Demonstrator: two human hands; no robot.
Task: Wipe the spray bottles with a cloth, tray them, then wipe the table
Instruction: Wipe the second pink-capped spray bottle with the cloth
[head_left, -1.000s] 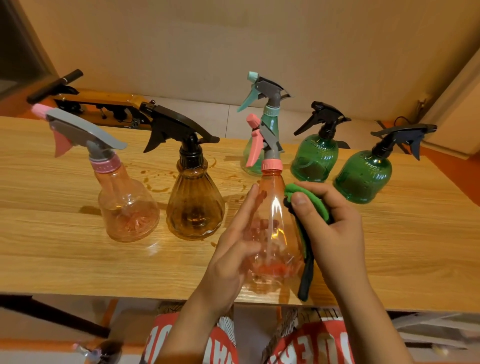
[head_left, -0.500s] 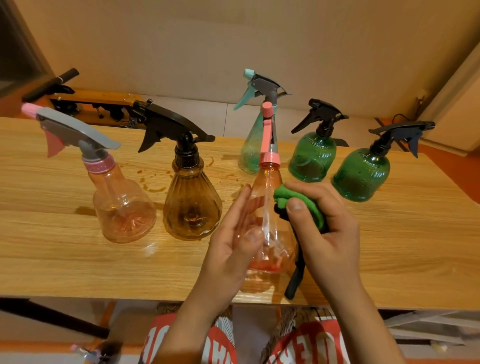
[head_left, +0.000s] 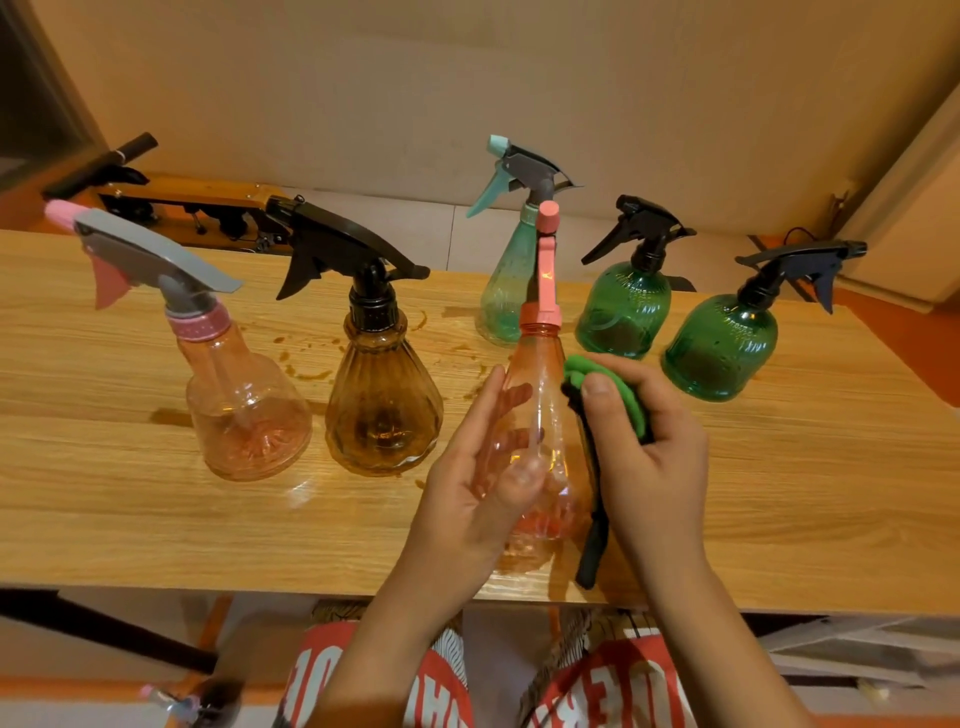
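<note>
The fingers (head_left: 488, 395) of the left hand (head_left: 462, 493) were laid nearly straight behind the held bottle (head_left: 545, 374), and its thumb was pressed on the front, so that the bottle was pinched between them. The right hand (head_left: 654, 457) was curled round a green cloth (head_left: 584, 368), which was pressed against the bottle's right shoulder; one dark strip of the cloth was left hanging down beside the bottle.

Six spray bottles were counted on or over the wooden table (head_left: 104, 519). One, clear orange with a pink head, was held upright at the near edge. One clear pink bottle (head_left: 244, 410) with a grey and pink trigger was stood at the left, and one amber bottle (head_left: 382, 400) with a black trigger just beside it. One pale teal bottle (head_left: 501, 296) was set behind the held one. Two green bottles (head_left: 623, 306) (head_left: 722, 348) with black triggers were placed at the right, apart from each other. Several wet spots (head_left: 311, 364) were scattered on the tabletop between the amber and teal bottles.

Whether the held bottle's base was touching the table could not be told. Its trigger head was seen end-on, so its shape was hard to make out. The left fingers were seen only through the plastic. Red and white printed clothing (head_left: 447, 686) was cut off by the lower edge, and a blurred object (head_left: 197, 696) at the lower left could not be identified.
</note>
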